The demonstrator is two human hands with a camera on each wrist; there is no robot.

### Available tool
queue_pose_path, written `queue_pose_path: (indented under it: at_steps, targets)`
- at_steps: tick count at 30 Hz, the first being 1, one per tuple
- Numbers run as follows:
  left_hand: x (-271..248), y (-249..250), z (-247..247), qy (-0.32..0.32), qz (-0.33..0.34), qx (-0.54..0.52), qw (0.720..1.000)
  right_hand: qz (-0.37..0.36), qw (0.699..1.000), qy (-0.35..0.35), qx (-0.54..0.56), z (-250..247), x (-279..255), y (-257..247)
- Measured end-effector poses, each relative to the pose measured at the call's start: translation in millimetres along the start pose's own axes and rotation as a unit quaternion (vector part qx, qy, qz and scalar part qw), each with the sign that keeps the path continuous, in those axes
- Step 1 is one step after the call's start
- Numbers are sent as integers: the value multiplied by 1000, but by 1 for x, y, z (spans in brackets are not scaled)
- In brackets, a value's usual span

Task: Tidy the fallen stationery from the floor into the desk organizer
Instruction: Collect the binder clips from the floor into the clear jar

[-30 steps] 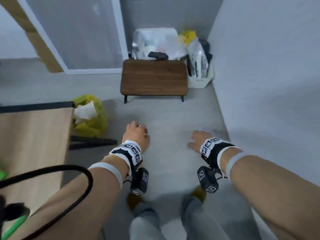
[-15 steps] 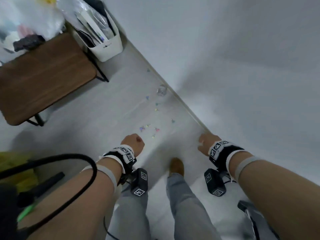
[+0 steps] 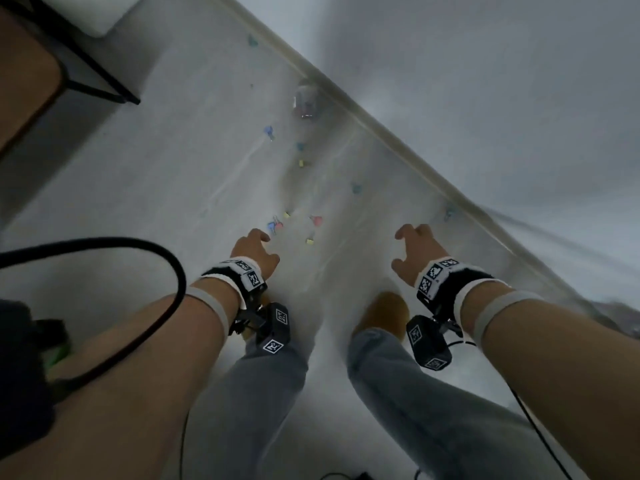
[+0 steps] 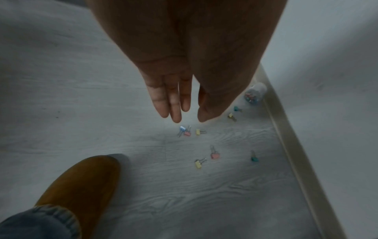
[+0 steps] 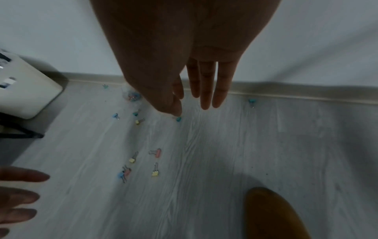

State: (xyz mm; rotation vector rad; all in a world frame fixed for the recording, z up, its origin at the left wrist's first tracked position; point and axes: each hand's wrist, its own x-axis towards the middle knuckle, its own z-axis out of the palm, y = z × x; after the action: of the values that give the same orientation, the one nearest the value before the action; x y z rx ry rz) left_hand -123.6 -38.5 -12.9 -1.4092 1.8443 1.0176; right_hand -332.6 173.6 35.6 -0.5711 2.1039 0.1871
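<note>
Down on the pale wood-grain floor (image 4: pixel 81 113) lies a scatter of small coloured binder clips (image 4: pixel 215 155), spread between the person's feet and the skirting board (image 4: pixel 290 145). Both hands hang above them with straight, relaxed fingers and hold nothing. The left hand (image 3: pixel 254 252) points its fingertips (image 4: pixel 175 113) down at a tight cluster just below: a blue clip (image 4: pixel 181 129) touching a pink clip (image 4: pixel 187 133), with a yellow clip (image 4: pixel 198 131) just beside them; the fingers are above these three and apart from them. Further toward the foot lie the pink one, a second yellow one (image 4: pixel 198 164) and a teal clip (image 4: pixel 254 158) near the skirting. The right hand (image 3: pixel 417 252) reaches nearer the wall; in the right wrist view its thumb tip sits just over another teal clip (image 5: pixel 178 119), though whether it touches cannot be told. One more teal clip (image 5: pixel 251 101) lies against the skirting to that hand's right. A clear round tub (image 4: pixel 254 95) lies on its side by the skirting with coloured clips inside. Brown slippers (image 4: pixel 81 186) stand on the floor behind the scatter. A white bin (image 5: pixel 26 95) and a black table leg (image 3: pixel 93 77) sit off to the left, well apart from the clips.
</note>
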Motion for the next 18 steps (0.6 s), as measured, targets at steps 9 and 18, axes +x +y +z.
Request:
queue_pose_path:
  at_steps: [9,18]
  targets:
    - [145,-44,76,60,28,-31,997,-130,987,-21,-93,98,133,-34]
    - [213,-36,100,114,122,87,982,-221,960,14,-174,156,215,-97]
